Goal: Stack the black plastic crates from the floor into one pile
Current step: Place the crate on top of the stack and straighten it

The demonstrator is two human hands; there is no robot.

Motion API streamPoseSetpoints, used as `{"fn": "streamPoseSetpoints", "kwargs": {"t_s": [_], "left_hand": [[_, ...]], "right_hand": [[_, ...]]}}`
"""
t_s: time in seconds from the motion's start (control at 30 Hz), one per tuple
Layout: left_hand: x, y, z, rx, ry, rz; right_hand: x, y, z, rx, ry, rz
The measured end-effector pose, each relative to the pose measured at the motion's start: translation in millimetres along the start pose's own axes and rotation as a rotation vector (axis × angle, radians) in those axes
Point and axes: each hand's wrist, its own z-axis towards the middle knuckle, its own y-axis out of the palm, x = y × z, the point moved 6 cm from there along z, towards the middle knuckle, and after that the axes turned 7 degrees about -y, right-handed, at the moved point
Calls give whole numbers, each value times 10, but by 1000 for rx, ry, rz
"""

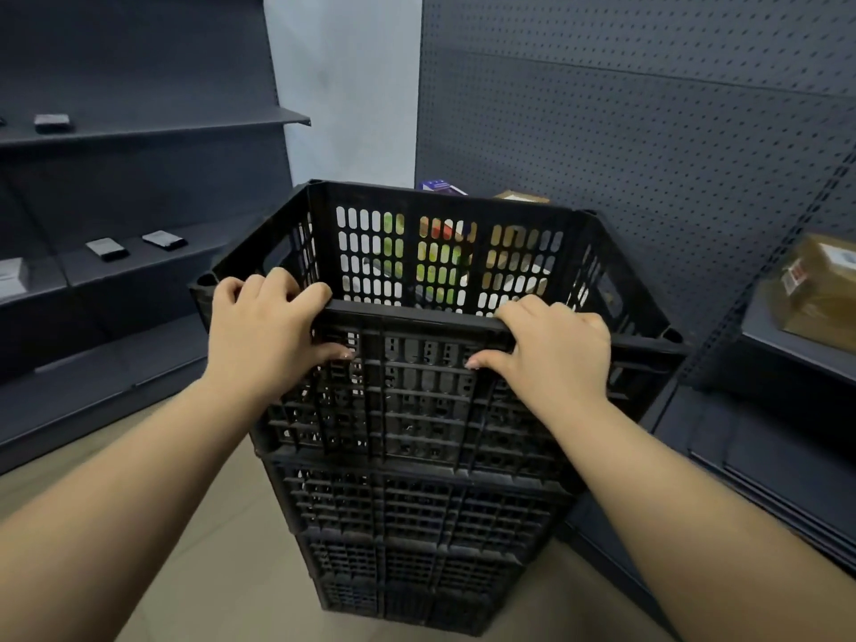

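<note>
A pile of black slotted plastic crates [417, 516] rises from the tiled floor in the middle of the view. The top crate [417, 410] sits nested on the pile, its open mouth facing up. My left hand [264, 331] grips the near rim of the top crate at the left, fingers curled over the edge and thumb on the outer wall. My right hand [551, 349] holds the same rim at the right in the same way. Coloured items behind the pile show through the slots of the far wall.
Dark metal shelves [153, 127] with small boxes stand at the left. A dark pegboard wall [648, 132] is behind and to the right. A brown cardboard parcel [815, 289] lies on a low shelf at right. Beige floor tiles [222, 549] surround the pile.
</note>
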Motion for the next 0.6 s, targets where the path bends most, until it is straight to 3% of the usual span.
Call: {"fn": "streamPoseSetpoints", "kwargs": {"t_s": [0.6], "left_hand": [[223,328,282,128,-167,69]], "right_hand": [[444,818,1148,-119,-163,142]]}}
